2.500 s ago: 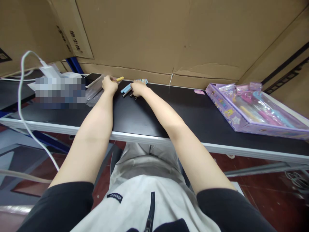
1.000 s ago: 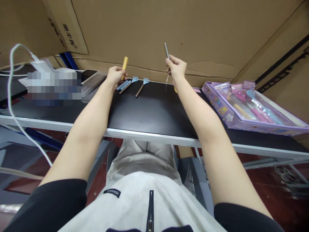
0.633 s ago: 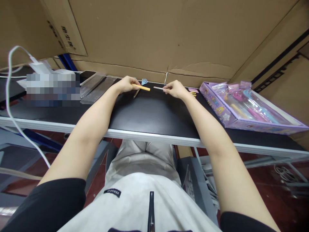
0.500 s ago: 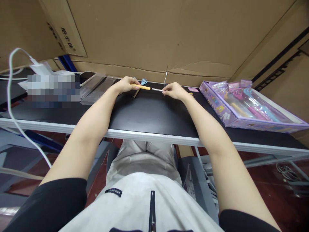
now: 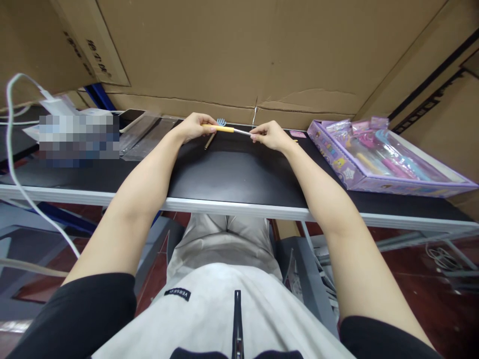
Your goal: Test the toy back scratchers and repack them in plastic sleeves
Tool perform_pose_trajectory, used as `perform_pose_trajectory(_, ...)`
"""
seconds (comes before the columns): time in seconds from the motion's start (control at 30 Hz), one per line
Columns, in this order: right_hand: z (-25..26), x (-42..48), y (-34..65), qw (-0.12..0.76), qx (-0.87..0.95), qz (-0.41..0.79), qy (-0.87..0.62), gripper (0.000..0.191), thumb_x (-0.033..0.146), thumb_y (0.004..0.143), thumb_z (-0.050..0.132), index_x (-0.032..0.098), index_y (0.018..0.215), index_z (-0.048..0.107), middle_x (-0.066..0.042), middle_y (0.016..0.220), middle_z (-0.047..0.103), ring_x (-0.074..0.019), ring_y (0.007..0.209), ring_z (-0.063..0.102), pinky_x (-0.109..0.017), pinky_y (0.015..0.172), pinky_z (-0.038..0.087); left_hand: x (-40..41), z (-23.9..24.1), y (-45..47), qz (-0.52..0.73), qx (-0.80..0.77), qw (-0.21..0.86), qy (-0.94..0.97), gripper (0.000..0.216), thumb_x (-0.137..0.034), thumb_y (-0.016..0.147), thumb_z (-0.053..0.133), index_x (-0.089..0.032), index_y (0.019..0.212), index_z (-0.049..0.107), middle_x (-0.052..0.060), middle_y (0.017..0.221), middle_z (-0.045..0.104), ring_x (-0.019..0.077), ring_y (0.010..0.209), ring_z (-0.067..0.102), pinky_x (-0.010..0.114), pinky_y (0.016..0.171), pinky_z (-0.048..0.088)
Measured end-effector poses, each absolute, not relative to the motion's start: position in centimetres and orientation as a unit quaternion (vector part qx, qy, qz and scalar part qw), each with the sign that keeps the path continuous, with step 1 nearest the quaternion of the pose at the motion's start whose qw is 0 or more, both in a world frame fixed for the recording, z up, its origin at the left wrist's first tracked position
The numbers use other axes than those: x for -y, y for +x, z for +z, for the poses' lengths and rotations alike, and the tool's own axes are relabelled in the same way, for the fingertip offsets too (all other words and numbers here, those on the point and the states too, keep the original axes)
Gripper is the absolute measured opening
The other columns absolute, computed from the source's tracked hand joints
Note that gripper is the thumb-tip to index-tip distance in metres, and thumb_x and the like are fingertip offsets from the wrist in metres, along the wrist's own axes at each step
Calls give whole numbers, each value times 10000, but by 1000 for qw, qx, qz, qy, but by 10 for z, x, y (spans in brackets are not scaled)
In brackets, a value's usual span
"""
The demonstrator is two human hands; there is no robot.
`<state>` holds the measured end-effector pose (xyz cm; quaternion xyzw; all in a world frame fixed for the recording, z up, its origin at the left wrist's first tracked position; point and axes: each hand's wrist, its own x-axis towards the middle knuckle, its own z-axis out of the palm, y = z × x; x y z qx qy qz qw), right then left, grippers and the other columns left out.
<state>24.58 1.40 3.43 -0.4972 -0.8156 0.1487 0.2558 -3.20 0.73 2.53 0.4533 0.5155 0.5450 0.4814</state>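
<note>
My left hand (image 5: 197,126) is closed around a yellow tubular handle (image 5: 224,129) held level above the black tabletop. My right hand (image 5: 272,135) pinches a thin silver metal rod (image 5: 242,132), whose left end meets the handle's open end. How far the rod sits inside the handle I cannot tell. A bit of yellow (image 5: 295,141) shows beyond my right wrist, apparently the rod's far end, mostly hidden. Behind my left fingers lies a back scratcher with a light blue claw (image 5: 221,121) and a dark metallic rod (image 5: 210,141).
On the right, a purple display box (image 5: 348,169) holds several bagged back scratchers. A small pink card (image 5: 298,134) lies beside it. Clear plastic sleeves (image 5: 144,137) and a phone-like object (image 5: 131,116) are at left, near a white cable (image 5: 10,134). Cardboard walls (image 5: 224,55) enclose the back.
The gap between the yellow handle and the metal rod has closed; they now touch in line. Both hands have risen slightly, and the view has shifted a little.
</note>
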Motion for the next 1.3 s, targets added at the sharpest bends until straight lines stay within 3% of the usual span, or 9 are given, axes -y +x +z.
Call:
perform_pose_trajectory(0.27, 48, -1, 248, 262, 815, 129, -501, 247, 376, 883, 828, 185, 1025, 894, -118, 986, 838, -284, 995, 767, -454, 998, 619, -5, 33, -28, 513, -499, 397, 574, 251, 2, 711, 787, -180, 876, 737, 55, 897, 743, 252, 1024, 715, 333, 931, 591)
perform_pose_trajectory(0.43, 50, 1, 250, 263, 814, 127, -502, 219, 365, 892, 826, 192, 1006, 896, -122, 981, 830, -276, 981, 755, -442, 960, 619, 2, 39, -22, 533, -501, 416, 540, 301, 43, 698, 758, -168, 908, 715, 48, 914, 724, 242, 1077, 707, 313, 979, 562)
perform_pose_trajectory(0.7, 48, 0, 247, 265, 813, 139, -499, 207, 316, 903, 809, 165, 1017, 892, -110, 942, 825, -256, 930, 739, -428, 936, 600, -1, 36, -15, 507, -494, 359, 609, 232, -22, 706, 776, -192, 842, 696, 22, 847, 693, 230, 969, 701, 326, 943, 567)
perform_pose_trajectory(1.0, 51, 5, 238, 259, 822, 121, -493, 249, 341, 947, 768, 174, 1076, 900, -100, 972, 833, -255, 956, 738, -412, 969, 567, 3, 33, 2, 521, -482, 400, 579, 277, 58, 692, 756, -173, 826, 679, 51, 929, 706, 259, 1111, 677, 325, 1011, 521)
perform_pose_trajectory(1.17, 53, -14, 259, 230, 839, 58, -490, 342, 417, 949, 798, 166, 1162, 891, -135, 1042, 839, -301, 1007, 755, -456, 1002, 569, -10, 31, -16, 491, -493, 307, 649, 181, -29, 755, 762, -165, 851, 690, 32, 839, 677, 223, 998, 668, 323, 978, 540)
perform_pose_trajectory(1.3, 47, -31, 275, 217, 849, -4, -481, 443, 523, 971, 779, 188, 1243, 878, -157, 1084, 840, -358, 1101, 750, -505, 1042, 557, -24, 25, -39, 462, -494, 263, 688, 143, -102, 781, 773, -170, 875, 689, 13, 756, 650, 181, 828, 653, 297, 854, 565)
